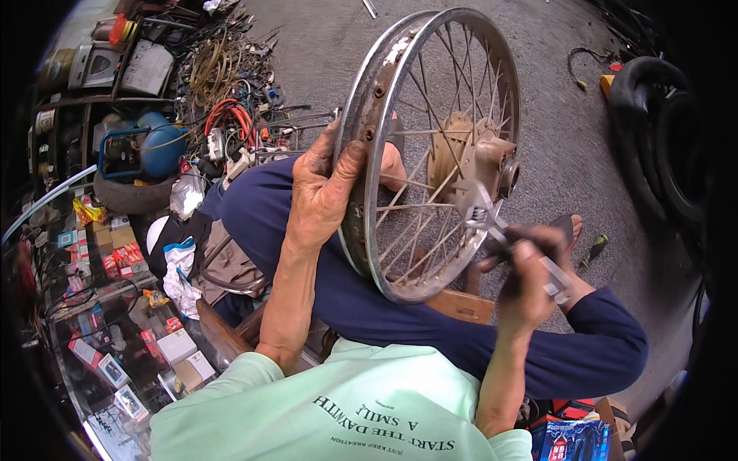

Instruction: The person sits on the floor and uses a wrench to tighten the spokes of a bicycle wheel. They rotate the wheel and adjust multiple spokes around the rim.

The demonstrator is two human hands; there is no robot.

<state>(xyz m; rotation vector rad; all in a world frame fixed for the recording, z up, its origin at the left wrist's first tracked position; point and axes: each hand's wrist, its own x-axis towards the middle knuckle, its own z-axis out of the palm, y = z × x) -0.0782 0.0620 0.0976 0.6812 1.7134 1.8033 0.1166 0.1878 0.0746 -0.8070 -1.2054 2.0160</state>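
Leftward, red boxes [121, 260], white cartons [178, 346]

I see a pale mint-green short-sleeved shirt [346, 399] with dark print across the front, navy blue trousers [430, 315], forearms bare and grimy hands.

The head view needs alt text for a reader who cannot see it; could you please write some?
A seated person's left hand grips the rusty rim of an upright spoked wheel resting on their lap, while the right hand holds an adjustable wrench at the wheel's hub. Tangled wires and small boxes lie to the left, black tyres to the right.
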